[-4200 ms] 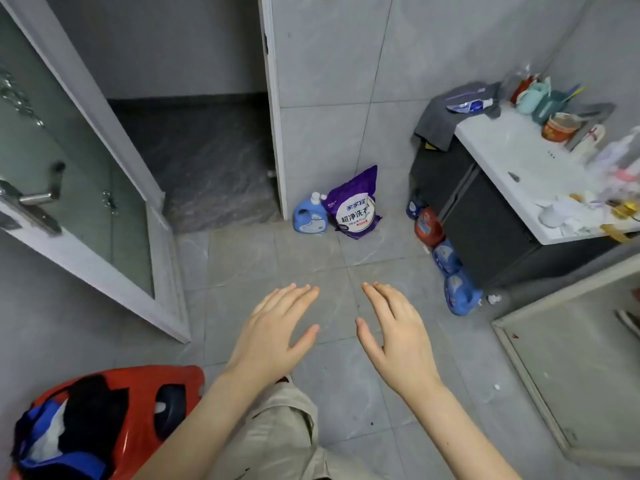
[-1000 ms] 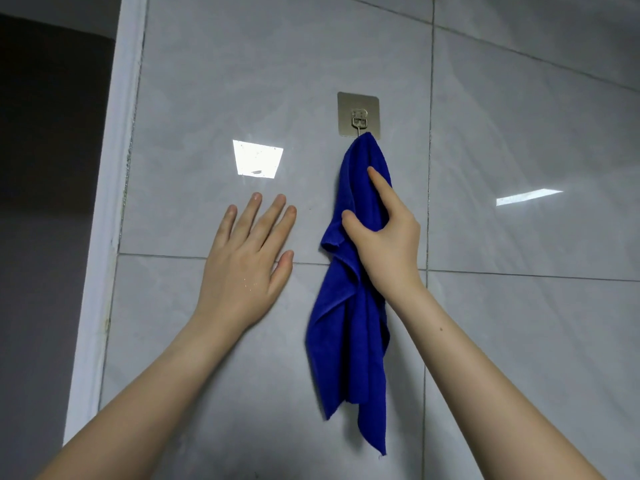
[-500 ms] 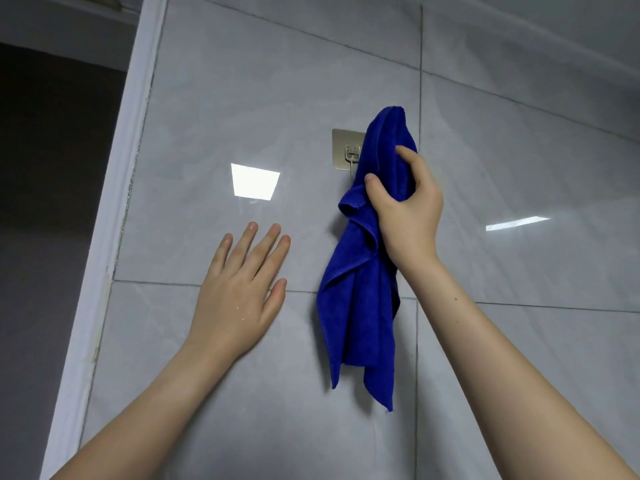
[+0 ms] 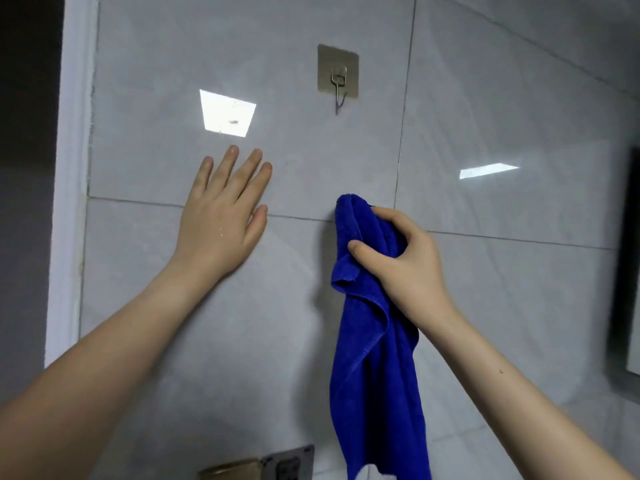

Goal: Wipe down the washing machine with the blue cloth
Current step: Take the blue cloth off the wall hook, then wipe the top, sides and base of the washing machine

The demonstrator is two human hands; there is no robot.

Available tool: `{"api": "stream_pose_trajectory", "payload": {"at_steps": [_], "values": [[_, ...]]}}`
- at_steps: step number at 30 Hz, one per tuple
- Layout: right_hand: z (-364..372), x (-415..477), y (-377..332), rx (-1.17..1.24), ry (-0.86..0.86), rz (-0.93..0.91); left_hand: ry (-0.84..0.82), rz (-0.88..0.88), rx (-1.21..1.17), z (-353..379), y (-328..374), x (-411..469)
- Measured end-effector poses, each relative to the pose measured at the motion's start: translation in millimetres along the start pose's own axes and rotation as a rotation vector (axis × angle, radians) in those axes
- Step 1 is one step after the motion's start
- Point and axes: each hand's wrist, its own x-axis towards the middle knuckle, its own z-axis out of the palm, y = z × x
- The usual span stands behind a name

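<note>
The blue cloth (image 4: 372, 368) hangs free in front of the grey tiled wall, bunched at its top inside my right hand (image 4: 403, 263), which is shut on it. The cloth is off the metal wall hook (image 4: 338, 83), which stands bare above it. My left hand (image 4: 223, 214) lies flat on the wall with fingers spread, to the left of the cloth and apart from it. The washing machine is not in view.
A white door frame (image 4: 69, 188) runs down the left with a dark opening beyond it. A wall socket plate (image 4: 289, 462) and a brass-coloured fitting (image 4: 230, 471) sit at the bottom edge. A dark frame edge (image 4: 628, 271) shows at the far right.
My right hand has lifted the blue cloth off the hook and brought it down and away; the hook is now bare. My left hand stays flat on the wall.
</note>
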Motion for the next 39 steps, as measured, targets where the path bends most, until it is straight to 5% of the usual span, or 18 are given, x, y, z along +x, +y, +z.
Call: {"api": "stream_pose_trajectory", "payload": {"at_steps": [11,17,22,29,39], "values": [[3,-128,34,-0.08,-0.037,0.19,-0.096,0.001,-0.195,-6,19,-123],[17,-222,49,-0.066,0.011,0.423,-0.321,-0.013,-0.29,-11,51,-233],[16,-302,41,-0.067,0.073,0.556,-0.468,-0.199,-0.663,-62,97,-290],[-29,-382,-5,-0.172,0.24,0.638,-0.572,-0.184,-0.905,-133,173,-311],[-143,-564,-147,-0.477,0.571,0.917,-0.898,0.096,-1.265,-292,333,-384]]}}
